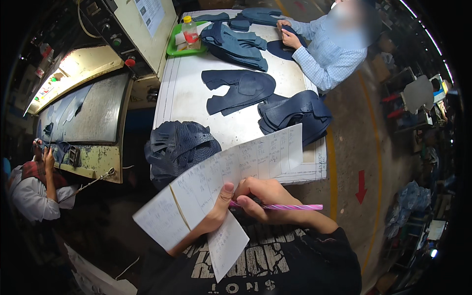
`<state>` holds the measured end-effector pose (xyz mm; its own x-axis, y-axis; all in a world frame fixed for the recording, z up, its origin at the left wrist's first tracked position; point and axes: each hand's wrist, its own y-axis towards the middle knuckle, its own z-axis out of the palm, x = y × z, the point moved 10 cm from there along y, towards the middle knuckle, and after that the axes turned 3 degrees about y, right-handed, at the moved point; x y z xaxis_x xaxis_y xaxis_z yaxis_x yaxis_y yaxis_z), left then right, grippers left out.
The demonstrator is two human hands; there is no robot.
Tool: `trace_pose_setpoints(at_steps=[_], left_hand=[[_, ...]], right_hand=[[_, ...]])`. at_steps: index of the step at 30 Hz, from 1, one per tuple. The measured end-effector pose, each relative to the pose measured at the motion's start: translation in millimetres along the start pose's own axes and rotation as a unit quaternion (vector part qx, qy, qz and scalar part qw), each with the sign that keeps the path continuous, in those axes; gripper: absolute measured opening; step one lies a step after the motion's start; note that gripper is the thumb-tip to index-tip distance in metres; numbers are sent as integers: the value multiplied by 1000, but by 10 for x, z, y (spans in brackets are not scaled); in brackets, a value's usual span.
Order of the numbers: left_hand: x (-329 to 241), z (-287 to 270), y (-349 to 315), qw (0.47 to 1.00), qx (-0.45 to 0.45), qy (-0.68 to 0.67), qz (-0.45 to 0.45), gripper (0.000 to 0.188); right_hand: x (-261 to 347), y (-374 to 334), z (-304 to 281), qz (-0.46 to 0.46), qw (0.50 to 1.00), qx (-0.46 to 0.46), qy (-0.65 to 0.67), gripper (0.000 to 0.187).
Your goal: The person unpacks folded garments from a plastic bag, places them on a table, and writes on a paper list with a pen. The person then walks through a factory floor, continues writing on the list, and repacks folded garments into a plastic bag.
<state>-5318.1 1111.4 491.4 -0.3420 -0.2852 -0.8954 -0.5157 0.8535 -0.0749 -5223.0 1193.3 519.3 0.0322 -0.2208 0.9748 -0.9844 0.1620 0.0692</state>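
Your left hand (215,212) is closed on the sheet of paper (255,153), its thumb pressed over the near edge and the other fingers hidden beneath; your right hand (263,193) is curled around the pink striped pen (297,207), gripping it between thumb and bent fingers, with the blunt length sticking out to the right; the two hands are close together at the paper's near edge, and I cannot tell whether the pen's tip touches the paper.

The paper is in front of your chest, slanting up from lower left to upper right and overlapping the near edge of the white table (182,93) in view; it carries handwritten columns, and a tan rubber band (180,207) crosses its left part; a smaller white slip (228,246) hangs below your hands against your black shirt (305,255), though I cannot tell whether it is joined to the paper.

Just beyond the paper's left half sits a dark heap of leather strips (182,147); beyond its right end is a stack of blue leather pieces (295,115); a flat pile of cut pieces (241,88) lies mid-table, with a taller pile (231,44) behind it, next to a green tray (172,46) bearing a yellow-capped bottle (190,33); at the far right side a co-worker (327,54) holds a dark blue piece (282,49) in both hands.
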Motion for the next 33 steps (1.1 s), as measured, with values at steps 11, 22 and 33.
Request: trace_pose_setpoints(at_steps=[11, 22, 33], left_hand=[[264, 33, -225, 976, 4, -134, -170, 48], [345, -8, -328, 953, -24, -277, -120, 36], [350, -15, -344, 944, -39, -289, -152, 44]], right_hand=[[7, -246, -283, 25, 985, 12, 173, 32], [156, -488, -1330, -213, 904, -367, 48, 68], [686, -548, -1009, -322, 869, -375, -33, 44]])
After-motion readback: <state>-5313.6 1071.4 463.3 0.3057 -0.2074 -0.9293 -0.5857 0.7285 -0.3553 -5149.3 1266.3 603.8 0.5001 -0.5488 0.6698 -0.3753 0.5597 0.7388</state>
